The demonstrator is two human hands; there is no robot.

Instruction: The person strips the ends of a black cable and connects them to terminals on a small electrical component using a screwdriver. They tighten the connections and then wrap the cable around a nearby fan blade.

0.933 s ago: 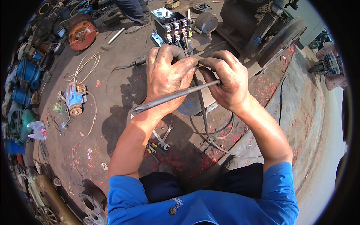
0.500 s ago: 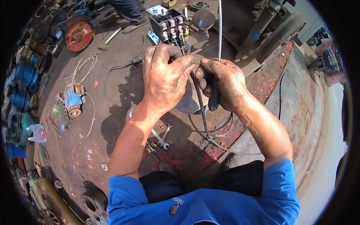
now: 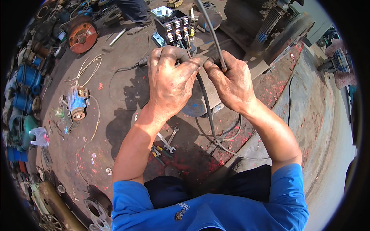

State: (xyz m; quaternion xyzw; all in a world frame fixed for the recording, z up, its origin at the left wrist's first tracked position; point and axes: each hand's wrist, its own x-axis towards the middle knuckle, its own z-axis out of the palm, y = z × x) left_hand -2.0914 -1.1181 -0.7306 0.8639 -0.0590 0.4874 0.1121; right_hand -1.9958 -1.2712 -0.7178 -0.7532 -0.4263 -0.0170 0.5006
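Over stained floor (image 3: pixel 123 82), right fingers (image 3: pixel 230 59) are gripping a screwdriver (image 3: pixel 212 31), now swung upward, likely clearing closed left fingers (image 3: pixel 168 56) near black cable (image 3: pixel 206 99).

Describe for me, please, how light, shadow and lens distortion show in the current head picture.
Head view: strong sunlight brightens the left hand and right hand; same view, a dark shadow lies on the floor beside the left forearm; head view again, the fisheye lens leaves black corners, with the metal rod cut off at the top edge.
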